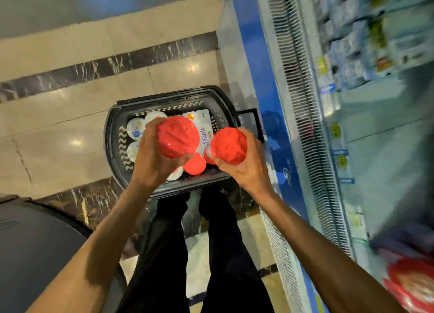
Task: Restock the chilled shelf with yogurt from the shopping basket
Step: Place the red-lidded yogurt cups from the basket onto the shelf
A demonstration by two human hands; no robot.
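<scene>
- Floor (70, 54): glossy beige tiles w/ dark marble stripe (112, 66) from 9 to 11 o'clock.
- Light glare spots (76, 143) on tiles, 9 o'clock.
- Blue strip (253, 54) & vent grille (296, 78) along 1–4 o'clock.
- Dark rounded surface (35, 254), 8 o'clock.

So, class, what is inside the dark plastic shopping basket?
Round white-lidded yogurt tubs and a red-lidded tub. The left hand and right hand, holding red-topped tubs, cover the middle.

Free to pass over floor (58, 125) left of basket (110, 134). Blocked right by chilled shelf (375, 160) and grille (298, 78), just beside; lower left by dark bin (35, 254).
</scene>
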